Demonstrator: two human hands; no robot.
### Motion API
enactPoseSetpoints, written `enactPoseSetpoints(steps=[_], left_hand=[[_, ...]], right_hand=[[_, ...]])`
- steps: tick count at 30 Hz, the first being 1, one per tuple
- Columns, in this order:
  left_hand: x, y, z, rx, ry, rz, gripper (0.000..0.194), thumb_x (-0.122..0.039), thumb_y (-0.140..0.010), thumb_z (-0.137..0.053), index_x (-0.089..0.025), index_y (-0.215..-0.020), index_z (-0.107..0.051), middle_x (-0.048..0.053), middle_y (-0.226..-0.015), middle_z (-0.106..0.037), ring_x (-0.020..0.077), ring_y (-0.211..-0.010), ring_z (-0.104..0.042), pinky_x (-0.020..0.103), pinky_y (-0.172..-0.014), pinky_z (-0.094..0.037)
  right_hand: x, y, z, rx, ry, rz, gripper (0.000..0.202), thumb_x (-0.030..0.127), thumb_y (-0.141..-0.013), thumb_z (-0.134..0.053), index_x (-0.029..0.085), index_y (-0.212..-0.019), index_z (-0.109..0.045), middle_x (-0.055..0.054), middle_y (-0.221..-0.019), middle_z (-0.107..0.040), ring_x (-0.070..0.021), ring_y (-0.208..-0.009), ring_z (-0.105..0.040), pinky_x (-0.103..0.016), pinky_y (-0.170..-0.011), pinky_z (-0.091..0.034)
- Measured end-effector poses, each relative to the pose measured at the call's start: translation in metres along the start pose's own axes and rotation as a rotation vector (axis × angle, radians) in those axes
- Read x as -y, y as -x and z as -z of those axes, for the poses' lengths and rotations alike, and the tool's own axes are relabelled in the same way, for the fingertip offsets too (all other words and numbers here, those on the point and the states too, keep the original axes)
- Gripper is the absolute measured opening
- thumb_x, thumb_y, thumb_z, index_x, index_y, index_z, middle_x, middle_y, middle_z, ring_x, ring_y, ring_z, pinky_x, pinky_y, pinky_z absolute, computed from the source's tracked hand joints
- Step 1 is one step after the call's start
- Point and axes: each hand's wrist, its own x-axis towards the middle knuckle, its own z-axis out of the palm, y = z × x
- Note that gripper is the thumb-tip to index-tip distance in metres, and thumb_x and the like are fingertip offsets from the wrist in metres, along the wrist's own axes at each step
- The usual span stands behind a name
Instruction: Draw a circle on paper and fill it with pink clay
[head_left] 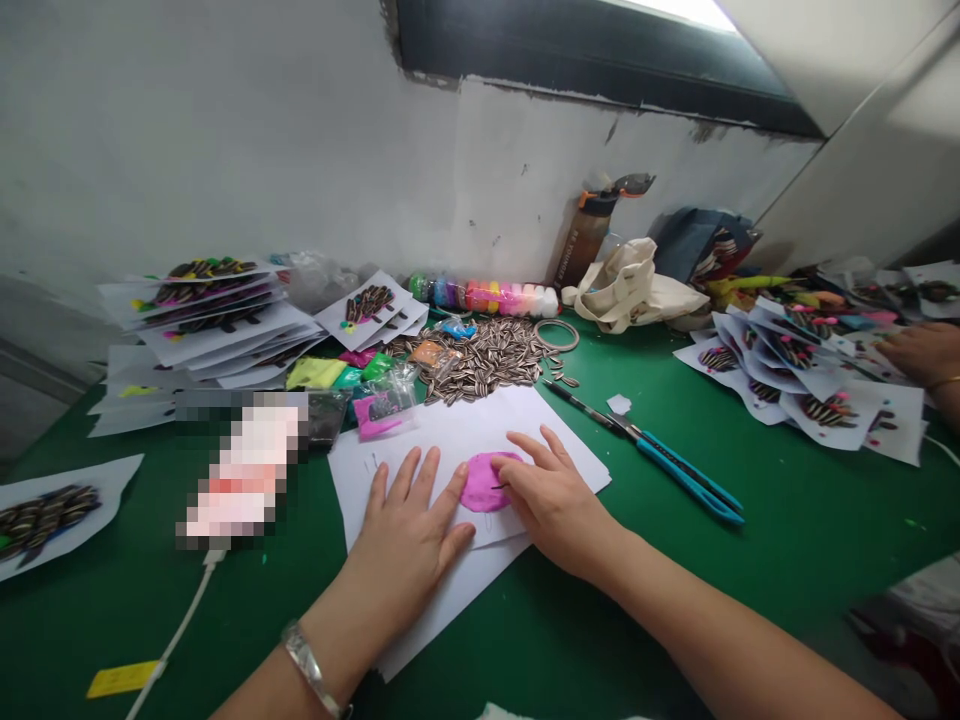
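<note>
A flat pink-purple oval of modelling clay [480, 488] lies on white paper [450, 425] in front of me. My left hand [412, 525] rests flat on the paper with its fingers spread, its index fingertip by the oval's left edge. Over the oval's right side, my right hand [551, 495] has thumb and index finger pinched together. From that pinch a thin dark strip [498, 487] sticks out, against the clay; its kind is too small to tell. Faint drawn lines show on the paper below the oval.
Striped sunflower seeds [487, 355] are heaped behind the paper, beside clay packets [375, 375]. Tweezers [585, 405] and a blue-handled cutter [686, 475] lie to the right. Stacked seed pictures [225, 340] stand left; more [795, 365] lie right, near another person's hand [922, 355]. A bottle [585, 240] leans behind.
</note>
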Motion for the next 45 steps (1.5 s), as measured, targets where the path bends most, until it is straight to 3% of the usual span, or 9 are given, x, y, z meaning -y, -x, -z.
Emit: enactPoseSetpoints(steps=[8, 12, 17, 23, 29, 33, 37, 41, 45], left_hand=[[-0.001, -0.001, 0.001, 0.029, 0.003, 0.010, 0.054, -0.047, -0.093, -0.045, -0.031, -0.144, -0.039, 0.016, -0.149, -0.039, 0.0389, -0.138, -0.030, 0.061, -0.108, -0.021], [-0.001, -0.002, 0.002, 0.032, 0.009, 0.010, 0.054, -0.047, -0.093, -0.045, -0.031, -0.144, -0.038, 0.016, -0.149, -0.039, 0.0392, -0.138, -0.030, 0.062, -0.107, -0.021], [0.000, -0.001, 0.002, 0.028, 0.004, 0.008, 0.053, -0.046, -0.093, -0.046, -0.030, -0.143, -0.040, 0.016, -0.148, -0.040, 0.0396, -0.137, -0.031, 0.062, -0.107, -0.022], [0.001, -0.001, 0.000, 0.012, -0.011, -0.004, 0.054, -0.047, -0.094, -0.044, -0.030, -0.144, -0.038, 0.016, -0.149, -0.040, 0.0391, -0.137, -0.031, 0.062, -0.107, -0.023], [0.000, -0.001, -0.001, 0.021, -0.024, 0.003, 0.055, -0.048, -0.093, -0.046, -0.031, -0.144, -0.039, 0.016, -0.148, -0.040, 0.0387, -0.137, -0.032, 0.061, -0.107, -0.024], [0.000, -0.001, 0.000, 0.027, -0.029, 0.002, 0.054, -0.047, -0.093, -0.046, -0.031, -0.144, -0.039, 0.017, -0.149, -0.039, 0.0395, -0.137, -0.032, 0.062, -0.106, -0.024], [0.000, -0.002, 0.000, 0.036, -0.021, 0.003, 0.053, -0.046, -0.093, -0.045, -0.030, -0.143, -0.040, 0.018, -0.149, -0.038, 0.0403, -0.137, -0.030, 0.063, -0.107, -0.023], [0.000, -0.002, 0.003, 0.046, -0.009, 0.006, 0.053, -0.047, -0.093, -0.044, -0.030, -0.144, -0.039, 0.018, -0.149, -0.039, 0.0405, -0.137, -0.031, 0.063, -0.106, -0.023], [0.000, -0.002, 0.004, 0.050, -0.004, 0.006, 0.054, -0.046, -0.093, -0.045, -0.030, -0.144, -0.040, 0.018, -0.149, -0.039, 0.0406, -0.137, -0.031, 0.063, -0.106, -0.024]], right_hand=[[-0.004, 0.000, -0.002, 0.082, -0.014, -0.033, 0.023, 0.005, -0.089, -0.042, 0.021, -0.101, -0.054, -0.007, -0.115, -0.067, -0.0276, -0.135, -0.038, -0.061, -0.113, -0.020], [-0.005, -0.004, -0.002, 0.119, 0.026, -0.008, 0.032, 0.002, -0.087, -0.044, 0.022, -0.111, -0.053, -0.006, -0.107, -0.069, -0.0291, -0.134, -0.039, -0.064, -0.112, -0.016], [-0.005, -0.012, 0.005, 0.107, -0.042, -0.044, 0.018, 0.009, -0.092, -0.043, 0.022, -0.099, -0.055, -0.006, -0.105, -0.069, -0.0268, -0.132, -0.042, -0.062, -0.111, -0.023], [-0.007, -0.013, 0.001, 0.112, -0.062, -0.077, 0.020, 0.008, -0.091, -0.044, 0.022, -0.097, -0.057, -0.005, -0.105, -0.069, -0.0276, -0.130, -0.044, -0.063, -0.112, -0.017], [-0.013, -0.019, 0.005, 0.015, -0.372, -0.295, 0.015, 0.022, -0.095, -0.046, 0.024, -0.103, -0.058, -0.007, -0.119, -0.064, -0.0238, -0.130, -0.044, -0.053, -0.107, -0.034], [-0.011, -0.019, 0.001, 0.066, -0.283, -0.190, 0.015, 0.016, -0.093, -0.045, 0.022, -0.094, -0.059, -0.006, -0.107, -0.069, -0.0256, -0.127, -0.046, -0.060, -0.112, -0.019], [-0.010, -0.022, -0.001, 0.014, -0.337, -0.249, 0.012, 0.019, -0.093, -0.047, 0.023, -0.096, -0.058, -0.007, -0.114, -0.066, -0.0248, -0.127, -0.045, -0.054, -0.107, -0.032], [-0.011, -0.025, -0.003, 0.052, -0.235, -0.158, 0.014, 0.016, -0.093, -0.045, 0.022, -0.094, -0.057, -0.007, -0.107, -0.069, -0.0255, -0.129, -0.044, -0.060, -0.111, -0.021], [-0.011, -0.024, -0.004, 0.097, -0.207, -0.144, 0.014, 0.017, -0.095, -0.044, 0.023, -0.095, -0.058, -0.006, -0.107, -0.069, -0.0243, -0.123, -0.050, -0.061, -0.108, -0.024]])
